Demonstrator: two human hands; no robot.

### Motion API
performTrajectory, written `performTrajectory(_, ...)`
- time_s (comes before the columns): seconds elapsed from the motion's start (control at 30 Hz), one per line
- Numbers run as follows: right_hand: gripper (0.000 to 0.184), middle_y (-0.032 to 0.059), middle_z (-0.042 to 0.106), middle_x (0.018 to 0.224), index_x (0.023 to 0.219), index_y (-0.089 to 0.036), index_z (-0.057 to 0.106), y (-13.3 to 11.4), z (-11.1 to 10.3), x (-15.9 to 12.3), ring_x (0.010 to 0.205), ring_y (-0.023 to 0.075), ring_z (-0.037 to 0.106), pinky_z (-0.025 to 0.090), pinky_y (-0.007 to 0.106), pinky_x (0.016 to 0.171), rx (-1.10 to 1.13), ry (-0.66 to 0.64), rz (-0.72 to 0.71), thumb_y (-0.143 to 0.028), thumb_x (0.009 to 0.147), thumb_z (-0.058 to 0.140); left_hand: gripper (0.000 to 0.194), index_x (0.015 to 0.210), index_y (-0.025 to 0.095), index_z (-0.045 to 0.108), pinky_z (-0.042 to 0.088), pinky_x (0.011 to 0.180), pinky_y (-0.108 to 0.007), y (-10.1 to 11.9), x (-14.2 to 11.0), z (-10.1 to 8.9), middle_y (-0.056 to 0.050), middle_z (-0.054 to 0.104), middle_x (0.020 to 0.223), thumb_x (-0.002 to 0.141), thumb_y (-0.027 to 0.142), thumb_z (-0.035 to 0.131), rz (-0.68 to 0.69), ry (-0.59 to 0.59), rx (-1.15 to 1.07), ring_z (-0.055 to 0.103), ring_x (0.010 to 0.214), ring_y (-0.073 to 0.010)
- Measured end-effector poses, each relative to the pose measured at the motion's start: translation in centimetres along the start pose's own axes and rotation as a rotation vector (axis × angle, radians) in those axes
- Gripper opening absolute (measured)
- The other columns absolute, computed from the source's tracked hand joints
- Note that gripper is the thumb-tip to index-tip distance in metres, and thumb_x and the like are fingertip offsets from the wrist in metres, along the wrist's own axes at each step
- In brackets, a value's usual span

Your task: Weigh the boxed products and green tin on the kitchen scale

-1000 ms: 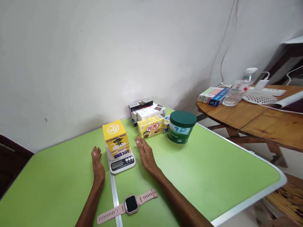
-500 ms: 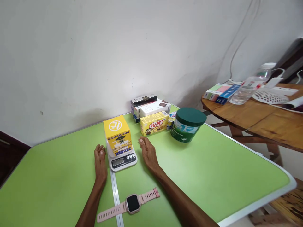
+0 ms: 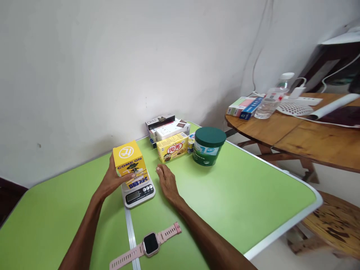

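A yellow box (image 3: 132, 162) marked "COME ON" sits on a white kitchen scale (image 3: 140, 195). My left hand (image 3: 111, 179) grips this box from its left side, with the thumb across the front face and the fingers partly hidden behind it. On the green table to the right of the scale, my right hand (image 3: 168, 183) rests on its side with fingers extended and slightly bent, apart from the scale and holding nothing. Nearer to me lies a pink-strapped smartwatch (image 3: 151, 244). The scale's display looks blank.
Behind my right hand stand a yellow snack box (image 3: 173, 147), a white box (image 3: 173, 129) and a green tub (image 3: 209, 146) with a dark lid. A wooden side table (image 3: 281, 138) at right carries small boxes, a plastic bottle (image 3: 271, 98) and a power strip.
My left hand has moved from beside the scale onto the yellow box and taken hold of it. My right hand stays beside the scale. The view has swung slightly right.
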State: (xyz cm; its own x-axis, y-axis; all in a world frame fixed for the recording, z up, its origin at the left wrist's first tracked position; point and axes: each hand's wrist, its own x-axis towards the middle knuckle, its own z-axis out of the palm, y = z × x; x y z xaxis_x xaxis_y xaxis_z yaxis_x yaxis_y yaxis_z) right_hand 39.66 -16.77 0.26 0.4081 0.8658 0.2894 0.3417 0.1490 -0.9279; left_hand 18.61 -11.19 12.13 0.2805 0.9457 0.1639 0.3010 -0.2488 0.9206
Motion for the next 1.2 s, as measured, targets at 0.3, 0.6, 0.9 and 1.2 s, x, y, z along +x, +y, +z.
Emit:
performTrajectory(0.3, 0.039, 0.0079, 0.072, 0.096, 0.099, -0.022, 0.063, -1.4, -0.7, 0.2, 0.092, 0.0248, 0.066, 0.050, 0.040, 0.089, 0.100, 0.069, -0.007, -0.048, 0.103, 0.035, 0.094, 0.127, 0.017, 0.051, 0.062, 0.091, -0.051, 2.1, -0.1, 1.6, -0.017, 0.071, 0.127, 0.049, 0.040, 0.098, 0.008, -0.003, 0.064, 0.073, 0.109, -0.0354)
performTrajectory(0.6, 0.045, 0.0165, 0.063, 0.126, 0.129, -0.018, 0.059, -1.2, -8.2, -2.4, 0.121, 0.0293, 0.058, 0.047, 0.052, 0.106, -0.004, 0.534, -0.100, -0.051, 0.105, 0.040, 0.084, 0.120, 0.021, 0.047, 0.063, 0.087, -0.044, 4.9, 0.3, 14.9, -0.015, 0.072, 0.124, 0.055, 0.040, 0.096, 0.121, -0.068, -0.070, 0.074, 0.106, -0.0306)
performTrajectory(0.9, 0.051, 0.0184, 0.061, 0.138, 0.143, -0.018, 0.053, 3.5, -11.5, -0.5, 0.130, 0.0310, 0.056, 0.045, 0.058, 0.112, -0.157, 0.492, -0.181, -0.050, 0.104, 0.044, 0.078, 0.115, 0.022, 0.044, 0.060, 0.091, -0.046, 2.5, 3.5, 21.9, -0.016, 0.068, 0.124, 0.058, 0.041, 0.093, 0.189, -0.109, -0.078, 0.071, 0.110, -0.0310)
performTrajectory(1.2, 0.047, 0.0183, 0.068, 0.121, 0.123, -0.016, 0.058, 2.9, -12.0, -0.8, 0.111, 0.0307, 0.066, 0.053, 0.049, 0.096, -0.118, 0.507, -0.011, -0.055, 0.101, 0.043, 0.102, 0.149, 0.020, 0.033, 0.052, 0.107, -0.052, 2.5, 0.4, 19.6, -0.020, 0.044, 0.149, 0.067, 0.043, 0.088, 0.292, -0.027, 0.110, 0.050, 0.139, -0.0347)
